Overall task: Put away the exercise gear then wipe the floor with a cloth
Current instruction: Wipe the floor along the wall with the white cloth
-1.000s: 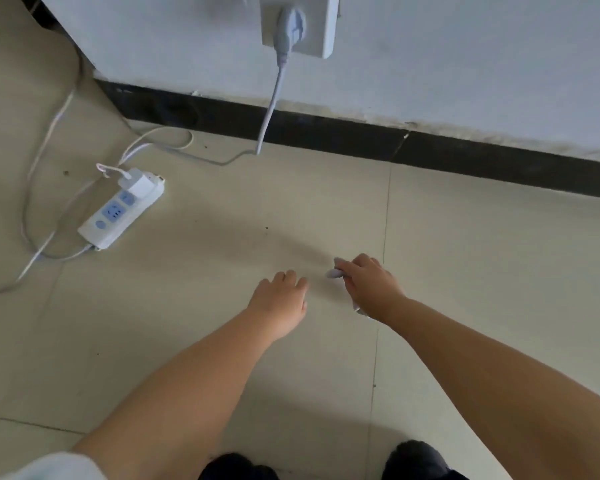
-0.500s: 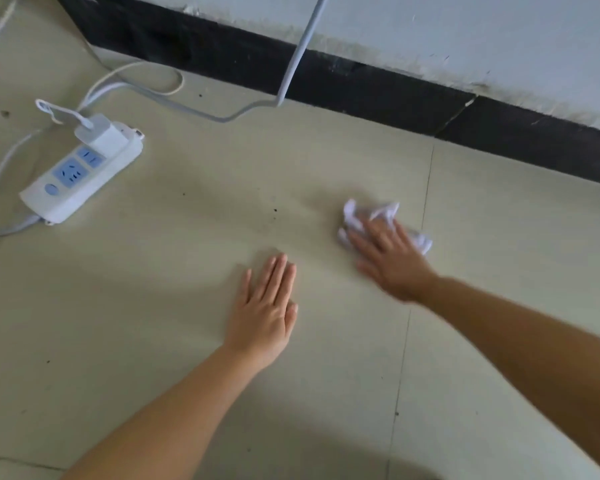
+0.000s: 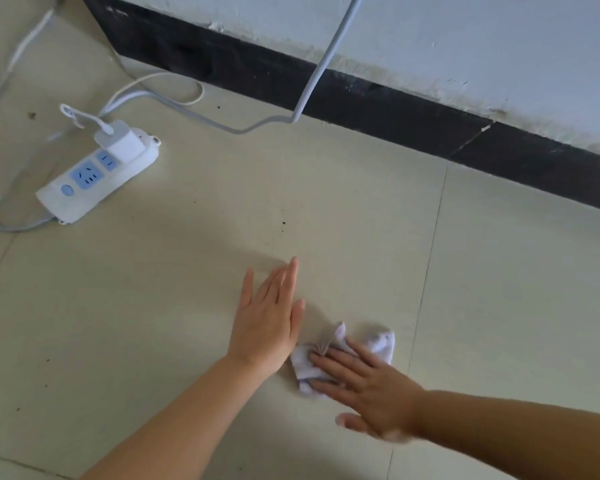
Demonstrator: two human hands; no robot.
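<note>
A small crumpled white cloth lies on the beige tiled floor. My right hand presses flat on top of it, fingers spread and pointing left. My left hand rests palm down on the bare floor just left of the cloth, fingers together and pointing toward the wall. It holds nothing. No exercise gear is in view.
A white power strip with a charger plugged in lies at the left, with cables trailing around it. A grey cord hangs down the white wall. A black baseboard runs along the floor edge.
My right hand has slid the cloth back toward me and to the left, close beside my left hand. The left hand stays flat on the floor.
</note>
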